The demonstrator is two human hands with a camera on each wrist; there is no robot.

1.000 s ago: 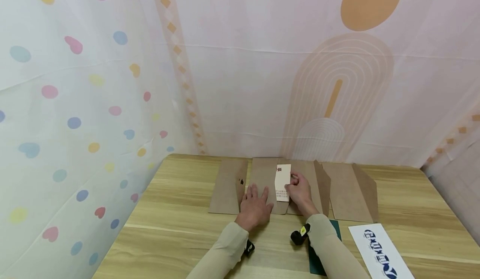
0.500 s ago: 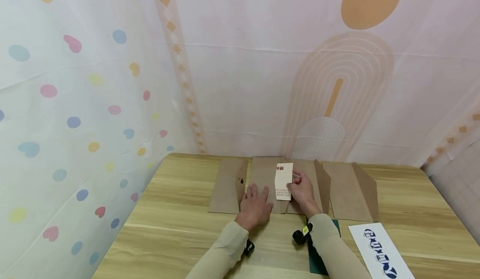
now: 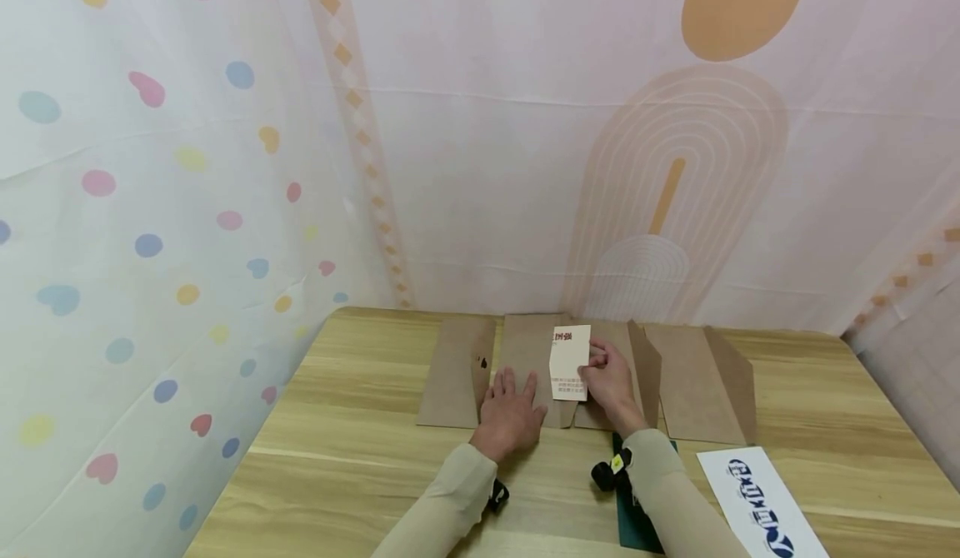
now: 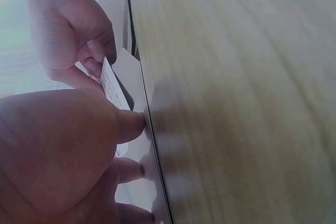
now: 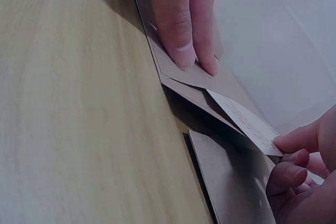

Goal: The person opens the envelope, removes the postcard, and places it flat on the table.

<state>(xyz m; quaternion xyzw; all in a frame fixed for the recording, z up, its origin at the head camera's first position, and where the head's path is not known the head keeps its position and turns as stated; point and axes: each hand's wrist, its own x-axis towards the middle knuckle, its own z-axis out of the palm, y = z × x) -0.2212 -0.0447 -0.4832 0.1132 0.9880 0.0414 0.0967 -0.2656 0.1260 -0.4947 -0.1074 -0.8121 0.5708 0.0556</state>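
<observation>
A brown paper envelope [image 3: 525, 346] lies flat near the back of the table. My left hand [image 3: 510, 416] rests on it with spread, straight fingers pressing it down. A cream card [image 3: 570, 362] with red and small printed characters sticks out of the envelope's right-hand opening; its left part is hidden inside. My right hand [image 3: 611, 383] pinches the card's right edge between thumb and fingers. In the right wrist view the card [image 5: 244, 121] slants up slightly from the envelope's lifted flap, and the left fingertips [image 5: 184, 56] touch the envelope.
More brown envelopes lie in the row: one with small dark marks [image 3: 442, 375] at left, one under the right hand [image 3: 611, 333], and another at right [image 3: 693, 383]. A dark green sheet [image 3: 633, 525] is partly under the right forearm. White paper with blue print [image 3: 757, 500] lies front right.
My right hand has moved slightly right, sliding more of the card out of the envelope; more red print shows. The left hand has stayed in place.
</observation>
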